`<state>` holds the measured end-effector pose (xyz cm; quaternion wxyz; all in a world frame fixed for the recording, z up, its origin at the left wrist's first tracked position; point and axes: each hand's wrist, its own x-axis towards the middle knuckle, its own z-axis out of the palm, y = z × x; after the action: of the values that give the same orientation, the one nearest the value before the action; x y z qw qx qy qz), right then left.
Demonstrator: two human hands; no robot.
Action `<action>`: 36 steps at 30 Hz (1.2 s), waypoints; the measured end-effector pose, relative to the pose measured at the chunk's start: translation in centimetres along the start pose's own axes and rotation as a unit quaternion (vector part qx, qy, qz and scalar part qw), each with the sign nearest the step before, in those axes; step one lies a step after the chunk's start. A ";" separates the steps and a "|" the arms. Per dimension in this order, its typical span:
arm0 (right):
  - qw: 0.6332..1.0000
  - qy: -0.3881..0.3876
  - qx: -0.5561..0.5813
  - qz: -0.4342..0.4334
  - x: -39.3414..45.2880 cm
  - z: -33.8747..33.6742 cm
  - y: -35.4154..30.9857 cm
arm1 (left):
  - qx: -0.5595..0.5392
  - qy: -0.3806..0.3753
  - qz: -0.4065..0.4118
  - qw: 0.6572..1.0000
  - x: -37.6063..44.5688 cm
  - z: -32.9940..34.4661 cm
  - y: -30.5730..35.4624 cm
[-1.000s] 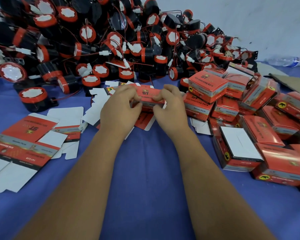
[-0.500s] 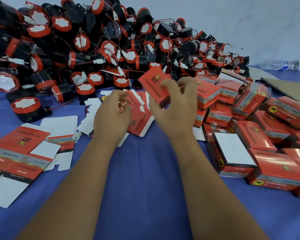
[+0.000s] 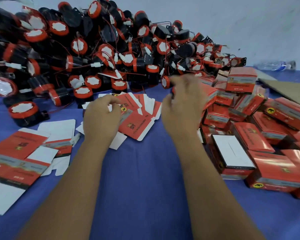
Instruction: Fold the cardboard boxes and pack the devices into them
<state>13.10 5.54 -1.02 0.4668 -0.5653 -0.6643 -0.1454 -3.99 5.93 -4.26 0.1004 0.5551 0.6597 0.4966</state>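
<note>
Currently both hands hold nothing: left hand [image 3: 102, 118] fingers loosely curled over flat box blanks [image 3: 137, 118] — light, creasable card, best gripped by edges; right hand [image 3: 182, 108] blurred, relaxed.

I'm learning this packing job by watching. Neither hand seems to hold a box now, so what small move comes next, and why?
Probably the left hand picks a flat box off the stack under it to fold. Both hands look empty, though the right hand is blurred.
</note>
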 end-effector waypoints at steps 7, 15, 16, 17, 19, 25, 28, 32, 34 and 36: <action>0.937 -0.342 -0.074 -0.022 -3.4 4.6 -1.9 | 0.168 -0.045 0.000 0.985 -0.2 -0.4 -0.5; 0.899 -0.239 0.301 0.210 -1.7 3.0 -1.8 | 0.072 0.044 0.025 0.996 -0.1 -0.7 0.1; 0.891 -0.192 0.346 0.223 -1.4 2.6 -1.7 | 0.055 0.077 0.029 0.995 0.0 -0.8 0.1; 0.883 -0.146 0.386 0.223 -1.2 2.3 -1.7 | 0.000 0.090 0.015 0.996 0.2 -0.8 0.1; 0.868 -0.087 0.446 0.199 -1.0 2.0 -1.7 | -0.193 0.044 -0.064 0.978 0.5 -1.0 0.4; 0.904 -0.117 0.385 0.143 -1.3 2.5 -1.8 | -0.481 -0.011 -0.127 0.868 0.9 -1.3 1.1; 0.907 -0.103 0.386 0.135 -1.2 2.4 -1.9 | -0.496 0.025 -0.077 0.864 1.0 -1.7 1.1; 0.787 -0.134 0.569 0.196 -1.6 1.9 -2.7 | -0.457 0.013 0.010 0.889 0.5 -1.5 1.6; 0.782 -0.130 0.580 0.187 -2.0 1.6 -2.9 | -0.443 0.021 0.044 0.895 0.5 -1.3 1.7; 0.799 -0.133 0.563 0.161 -2.4 1.6 -3.3 | -0.465 0.015 0.068 0.882 0.4 -1.2 1.9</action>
<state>9.21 4.18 -2.61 0.6269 -0.3151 -0.5839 0.4083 -3.71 5.38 -2.05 0.3032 0.4804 0.3147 0.7604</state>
